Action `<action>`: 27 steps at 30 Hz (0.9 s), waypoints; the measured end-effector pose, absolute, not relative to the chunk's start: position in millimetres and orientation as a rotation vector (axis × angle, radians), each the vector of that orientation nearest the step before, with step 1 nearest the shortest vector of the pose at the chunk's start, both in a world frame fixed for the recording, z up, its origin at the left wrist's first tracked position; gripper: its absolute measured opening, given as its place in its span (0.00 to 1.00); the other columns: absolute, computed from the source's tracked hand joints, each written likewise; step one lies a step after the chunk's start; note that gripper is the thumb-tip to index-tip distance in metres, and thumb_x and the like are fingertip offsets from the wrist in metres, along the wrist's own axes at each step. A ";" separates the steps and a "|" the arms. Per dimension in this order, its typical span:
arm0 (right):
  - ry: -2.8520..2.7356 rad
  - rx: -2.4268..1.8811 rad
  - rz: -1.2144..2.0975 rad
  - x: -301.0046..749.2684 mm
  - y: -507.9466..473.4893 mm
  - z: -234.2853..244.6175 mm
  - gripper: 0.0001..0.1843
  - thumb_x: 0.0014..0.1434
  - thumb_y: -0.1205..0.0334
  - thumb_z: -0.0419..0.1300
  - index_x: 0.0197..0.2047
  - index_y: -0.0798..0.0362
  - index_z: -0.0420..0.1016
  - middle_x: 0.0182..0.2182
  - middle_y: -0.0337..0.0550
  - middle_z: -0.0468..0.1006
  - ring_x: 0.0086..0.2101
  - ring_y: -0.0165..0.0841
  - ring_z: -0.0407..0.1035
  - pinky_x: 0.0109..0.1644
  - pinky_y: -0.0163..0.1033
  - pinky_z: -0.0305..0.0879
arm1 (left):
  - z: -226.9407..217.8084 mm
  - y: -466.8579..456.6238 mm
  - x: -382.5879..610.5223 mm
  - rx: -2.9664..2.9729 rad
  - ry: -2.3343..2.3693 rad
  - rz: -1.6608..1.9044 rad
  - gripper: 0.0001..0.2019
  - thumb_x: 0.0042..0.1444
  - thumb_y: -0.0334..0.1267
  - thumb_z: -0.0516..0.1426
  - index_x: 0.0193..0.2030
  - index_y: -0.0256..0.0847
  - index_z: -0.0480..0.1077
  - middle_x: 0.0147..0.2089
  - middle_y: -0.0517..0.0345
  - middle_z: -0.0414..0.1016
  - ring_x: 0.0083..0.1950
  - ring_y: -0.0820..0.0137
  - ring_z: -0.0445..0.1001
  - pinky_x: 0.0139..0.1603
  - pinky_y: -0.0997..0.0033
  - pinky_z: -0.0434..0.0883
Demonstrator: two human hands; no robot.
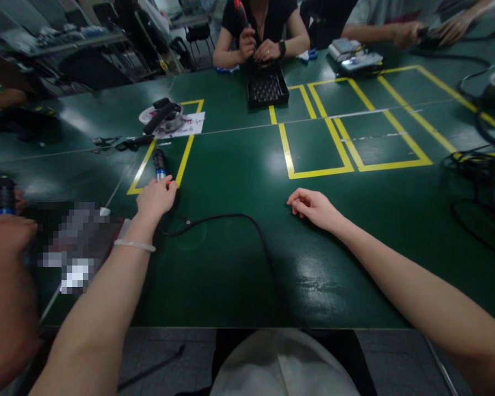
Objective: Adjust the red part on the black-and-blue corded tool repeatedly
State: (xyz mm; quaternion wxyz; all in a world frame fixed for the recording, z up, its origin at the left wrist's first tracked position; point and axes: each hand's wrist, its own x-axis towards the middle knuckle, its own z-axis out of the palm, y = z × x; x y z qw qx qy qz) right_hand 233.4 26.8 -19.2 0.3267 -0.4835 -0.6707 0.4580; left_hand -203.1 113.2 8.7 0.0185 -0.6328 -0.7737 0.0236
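My left hand (155, 196) reaches forward over the green table (239, 264), its fingertips touching the near end of a black cylindrical tool with a blue band (160, 164) that lies on a yellow floor-tape outline; the fingers curl loosely around that end. A black cable (247, 228) runs from near that hand back toward me. My right hand (312, 207) rests on the table to the right, fingers loosely curled, holding nothing.
A black tray (267, 88) sits at the far side before a person in black holding a red tool. Another person's hand (4, 220) at the left holds a similar black cylinder. Tangled black cables (482, 181) lie at the right, small tools and paper (169, 118) at the far left.
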 end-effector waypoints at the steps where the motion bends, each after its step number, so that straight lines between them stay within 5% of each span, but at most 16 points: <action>1: -1.755 -1.270 1.201 233.1 26.9 -19.2 0.07 0.61 0.62 0.55 0.38 0.54 0.72 0.25 0.39 0.74 0.23 0.28 0.66 0.29 0.34 0.64 | 8.2 105.8 -192.3 -1.985 -2.371 0.038 0.30 0.68 0.54 0.38 0.68 0.44 0.64 0.63 0.43 0.66 0.56 0.48 0.70 0.54 0.48 0.67; 7: -1.727 -1.254 1.181 230.5 27.5 -17.3 0.07 0.61 0.62 0.54 0.40 0.54 0.71 0.26 0.39 0.73 0.24 0.29 0.65 0.29 0.35 0.62 | 14.5 54.0 -108.1 -2.161 -2.219 -0.020 0.30 0.68 0.54 0.37 0.68 0.48 0.64 0.66 0.40 0.63 0.56 0.45 0.71 0.51 0.46 0.70; 14: -1.927 -1.210 0.777 222.9 14.1 -2.2 0.07 0.63 0.65 0.55 0.44 0.52 0.72 0.32 0.42 0.75 0.31 0.33 0.69 0.35 0.38 0.64 | 18.7 16.9 -19.9 -2.406 -1.922 -0.054 0.28 0.70 0.52 0.39 0.69 0.47 0.63 0.69 0.38 0.58 0.57 0.50 0.71 0.52 0.52 0.70; 20: -2.098 -1.022 0.836 213.0 5.3 -5.0 0.19 0.62 0.68 0.54 0.56 0.49 0.68 0.47 0.49 0.74 0.41 0.38 0.71 0.42 0.42 0.69 | 15.8 6.6 26.7 -2.553 -1.785 -0.110 0.26 0.70 0.50 0.42 0.68 0.46 0.63 0.70 0.38 0.58 0.57 0.52 0.72 0.53 0.54 0.70; 27: -2.103 -1.035 0.841 211.7 7.9 -10.4 0.08 0.62 0.67 0.56 0.46 0.50 0.69 0.39 0.46 0.74 0.34 0.35 0.69 0.39 0.40 0.67 | 12.2 3.7 33.8 -2.667 -1.774 -0.183 0.31 0.69 0.53 0.42 0.73 0.39 0.51 0.71 0.39 0.56 0.61 0.55 0.68 0.58 0.58 0.67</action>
